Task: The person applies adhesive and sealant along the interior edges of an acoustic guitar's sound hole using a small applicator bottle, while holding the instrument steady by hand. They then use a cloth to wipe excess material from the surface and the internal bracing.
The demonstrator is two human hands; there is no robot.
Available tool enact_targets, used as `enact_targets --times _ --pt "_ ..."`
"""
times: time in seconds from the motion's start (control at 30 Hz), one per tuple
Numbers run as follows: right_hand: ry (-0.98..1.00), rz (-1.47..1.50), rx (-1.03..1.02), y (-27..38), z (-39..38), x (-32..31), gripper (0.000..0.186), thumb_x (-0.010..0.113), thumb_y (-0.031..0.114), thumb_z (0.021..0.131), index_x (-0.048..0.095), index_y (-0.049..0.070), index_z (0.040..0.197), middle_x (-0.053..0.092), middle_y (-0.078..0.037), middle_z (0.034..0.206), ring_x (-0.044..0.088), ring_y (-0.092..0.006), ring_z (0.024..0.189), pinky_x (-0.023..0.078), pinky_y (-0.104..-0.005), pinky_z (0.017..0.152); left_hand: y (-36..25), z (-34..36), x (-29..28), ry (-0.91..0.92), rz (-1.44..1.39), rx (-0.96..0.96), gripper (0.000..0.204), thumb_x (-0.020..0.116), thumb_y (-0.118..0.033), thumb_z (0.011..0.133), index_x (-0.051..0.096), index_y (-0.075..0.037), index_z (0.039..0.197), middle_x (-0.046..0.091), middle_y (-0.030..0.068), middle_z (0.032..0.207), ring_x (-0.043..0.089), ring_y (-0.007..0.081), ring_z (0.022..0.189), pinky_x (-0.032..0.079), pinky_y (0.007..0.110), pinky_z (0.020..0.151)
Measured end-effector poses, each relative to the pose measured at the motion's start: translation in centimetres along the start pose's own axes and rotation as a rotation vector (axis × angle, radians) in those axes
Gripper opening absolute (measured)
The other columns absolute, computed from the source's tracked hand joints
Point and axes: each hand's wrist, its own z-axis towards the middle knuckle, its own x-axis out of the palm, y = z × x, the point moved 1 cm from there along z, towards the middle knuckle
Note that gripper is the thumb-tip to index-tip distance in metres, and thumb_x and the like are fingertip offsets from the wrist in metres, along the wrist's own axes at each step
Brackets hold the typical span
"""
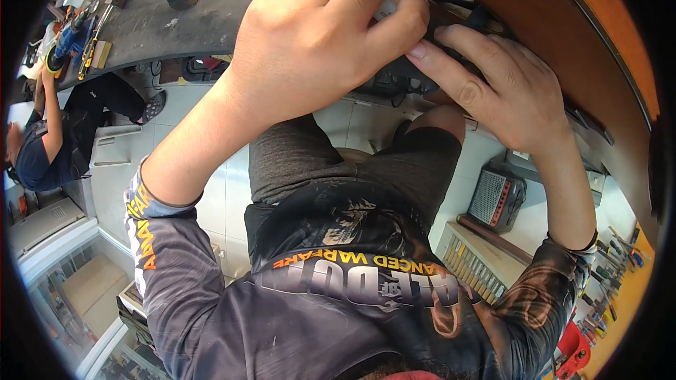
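My left hand (324, 35) is raised over the dark workbench (211, 17), its fingers curled closed. A small whitish piece (386, 8) shows between its thumb and forefinger; most of it is covered, so its kind is unclear. Close against it on the right is my right hand (503, 88). The right thumb and forefinger reach toward the left hand's thumb, tips brought near each other. Whatever lies between them is hidden or too dark to make out. The other right fingers bend out of sight behind.
An orange-brown panel (598, 49) curves along the right. At far left a co-worker (53, 134) sits by a blue power tool (67, 42) and hand tools. A grey speaker-like box (493, 197) stands at lower right, near a yellow board (627, 295) hung with tools.
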Motion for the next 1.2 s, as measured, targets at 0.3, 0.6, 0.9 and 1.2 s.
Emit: enact_targets --times 0.3,0.6,0.9,1.2 --pt "-0.037 -0.009 -0.001 0.0 0.0 0.2 0.076 0.086 0.023 0.080 0.066 0.025 0.154 0.069 -0.009 0.131 0.074 -0.0283 0.102 0.063 -0.0387 0.080 0.8 -0.9 2.5 -0.231 -0.153 -0.012 0.028 0.073 -0.017 0.086 0.075 -0.009 0.112 0.058 0.0007 0.080 0.059 0.0156 0.066 0.045 0.030 0.059" --pt "-0.080 -0.025 -0.006 -0.2 -0.4 0.8 0.078 0.088 0.027 0.079 0.066 0.024 0.154 0.069 -0.008 0.129 0.074 -0.0288 0.102 0.063 -0.0390 0.079 0.8 -0.7 2.5 -0.242 -0.066 0.032 0.027 0.074 -0.017 0.084 0.076 -0.010 0.109 0.059 0.0006 0.080 0.058 0.0154 0.066 0.043 0.030 0.059" --pt "-0.055 0.069 -0.023 -0.5 -0.3 0.4 0.079 0.087 0.025 0.080 0.063 0.027 0.156 0.069 -0.009 0.130 0.074 -0.0309 0.100 0.062 -0.0403 0.079 0.8 -0.6 2.8 -0.338 -0.048 0.066 0.027 0.075 -0.015 0.083 0.076 -0.009 0.109 0.057 0.0007 0.079 0.059 0.0161 0.067 0.045 0.031 0.060" --pt "-0.067 0.090 -0.017 -0.6 -0.3 0.4 0.074 0.084 0.022 0.083 0.066 0.026 0.154 0.069 -0.008 0.130 0.074 -0.0307 0.102 0.062 -0.0405 0.080 0.9 -0.7 2.2 -0.232 0.019 0.102 0.026 0.075 -0.016 0.086 0.075 -0.009 0.112 0.056 0.0008 0.078 0.058 0.0160 0.066 0.044 0.031 0.060"
